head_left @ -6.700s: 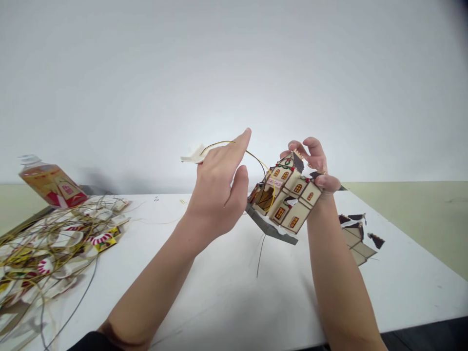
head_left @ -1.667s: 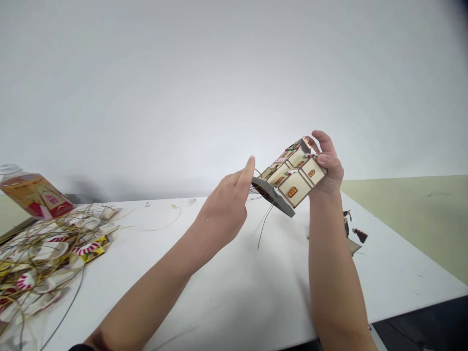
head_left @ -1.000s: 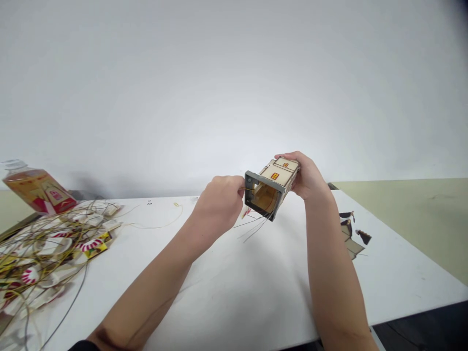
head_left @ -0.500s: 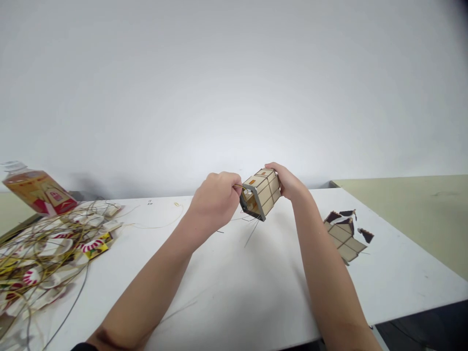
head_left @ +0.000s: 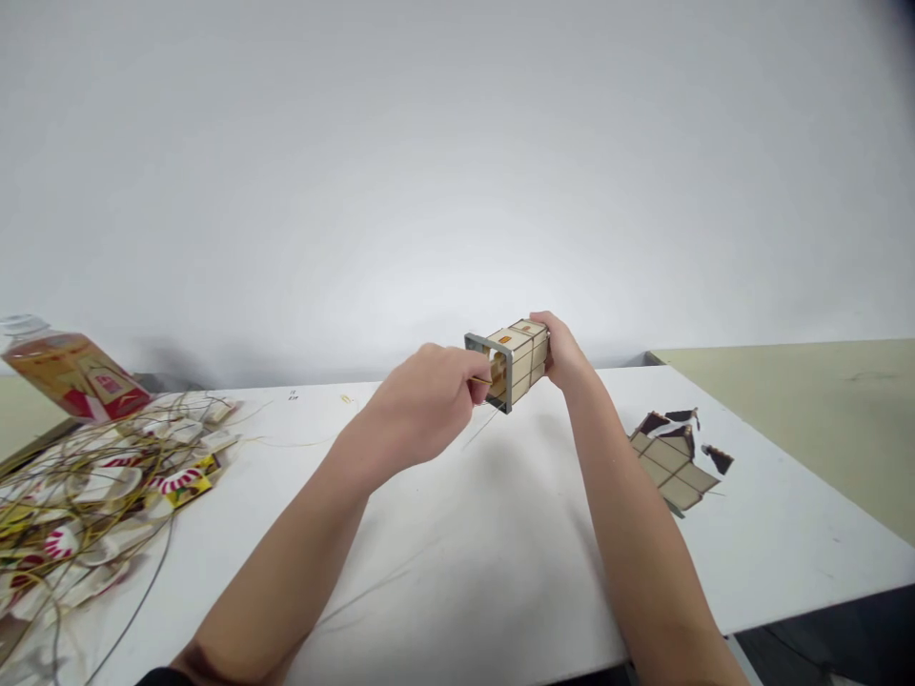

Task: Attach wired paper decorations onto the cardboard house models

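Above the white table, my right hand grips the far end of a small beige box-shaped model with dark seams and orange marks. The model lies on its side in the air, its grey-framed open end facing left. My left hand is at that opening, fingers pinched on a thin yellow wire. The wire's tip is at the opening, and part of it is hidden by the fingers. Thin dark strands hang below the frame.
On the left lies a tangled heap of wires and white pieces, beside a tilted bottle. Right of my right forearm, another beige model with dark torn-looking pieces lies on the white table.
The model has turned so that its frame stands more upright, and its far end has shifted slightly up. My left hand has moved a little right, its fingertips now at the opening.
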Demonstrator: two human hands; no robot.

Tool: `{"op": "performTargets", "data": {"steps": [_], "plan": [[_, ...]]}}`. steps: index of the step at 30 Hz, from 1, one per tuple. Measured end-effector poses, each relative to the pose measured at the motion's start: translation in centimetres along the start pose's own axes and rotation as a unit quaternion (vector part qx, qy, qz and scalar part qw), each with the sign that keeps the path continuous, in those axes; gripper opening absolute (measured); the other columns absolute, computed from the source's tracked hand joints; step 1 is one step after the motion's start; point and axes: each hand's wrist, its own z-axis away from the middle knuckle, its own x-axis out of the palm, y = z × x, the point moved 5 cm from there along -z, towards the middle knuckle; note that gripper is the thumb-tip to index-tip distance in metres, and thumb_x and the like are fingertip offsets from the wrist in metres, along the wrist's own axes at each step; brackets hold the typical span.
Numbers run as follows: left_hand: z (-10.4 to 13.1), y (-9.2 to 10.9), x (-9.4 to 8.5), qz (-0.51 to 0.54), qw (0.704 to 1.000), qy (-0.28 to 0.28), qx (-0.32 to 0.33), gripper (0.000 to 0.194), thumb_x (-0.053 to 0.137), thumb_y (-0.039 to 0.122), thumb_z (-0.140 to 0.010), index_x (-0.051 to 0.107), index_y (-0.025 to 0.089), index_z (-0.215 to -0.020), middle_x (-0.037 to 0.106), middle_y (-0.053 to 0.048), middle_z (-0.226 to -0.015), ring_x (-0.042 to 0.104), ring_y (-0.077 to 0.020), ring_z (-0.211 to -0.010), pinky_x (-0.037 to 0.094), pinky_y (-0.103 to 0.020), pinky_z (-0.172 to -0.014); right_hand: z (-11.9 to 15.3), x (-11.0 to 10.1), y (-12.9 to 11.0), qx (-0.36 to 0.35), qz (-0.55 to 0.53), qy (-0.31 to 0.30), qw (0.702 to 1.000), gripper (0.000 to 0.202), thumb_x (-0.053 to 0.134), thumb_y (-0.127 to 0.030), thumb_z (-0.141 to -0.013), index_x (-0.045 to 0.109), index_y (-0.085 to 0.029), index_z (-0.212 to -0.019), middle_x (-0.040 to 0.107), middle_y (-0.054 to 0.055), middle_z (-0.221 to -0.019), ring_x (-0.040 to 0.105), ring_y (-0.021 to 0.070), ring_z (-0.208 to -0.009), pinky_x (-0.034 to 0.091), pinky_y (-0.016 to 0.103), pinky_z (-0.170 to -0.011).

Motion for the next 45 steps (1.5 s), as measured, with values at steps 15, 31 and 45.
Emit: {"op": "performTargets", "data": {"steps": [15, 31, 45], "plan": [[0.7, 1.1, 3.4, -0.033, 0.986, -0.151, 0.058, 0.018, 0.036, 0.002, -0.063, 0.028, 0.017, -0.066, 0.037, 0.001, -0.061, 0.024, -0.0113, -0.053, 0.018, -0.03, -0.047, 1.5, -0.3, -3.9, -0.238, -0.427, -0.146, 0.86, 0.03, 0.053, -0.052, -0.068, 0.059, -0.023, -0.073, 0.067, 0.001, -0.078, 0.064, 0.0224, -0.08, 0.051, 0.041, -0.076], [3.2, -2.4, -0.4, -0.179, 0.98, -0.08, 0.031, 0.034, 0.044, 0.03, -0.089, 0.054, 0.03, -0.121, 0.062, 0.0, -0.122, 0.055, -0.0238, -0.11, 0.041, -0.04, -0.094, 5.6, -1.3, -6.6, -0.388, -0.422, -0.041, 0.818, 0.036, 0.052, -0.045, -0.069, 0.063, -0.028, -0.099, 0.062, 0.001, -0.098, 0.061, 0.0209, -0.09, 0.048, 0.044, -0.087], [4.9, 1.3, -6.3, -0.123, 0.941, 0.263, 0.175, 0.048, 0.033, 0.001, -0.08, 0.057, 0.025, -0.114, 0.063, 0.001, -0.118, 0.058, -0.0163, -0.109, 0.046, -0.029, -0.094, 10.0, 1.1, -8.0, -0.529, -0.199, 0.055, 0.824, 0.044, 0.047, -0.046, -0.063, 0.063, -0.029, -0.101, 0.06, 0.004, -0.108, 0.056, 0.0287, -0.113, 0.049, 0.046, -0.09]]}}
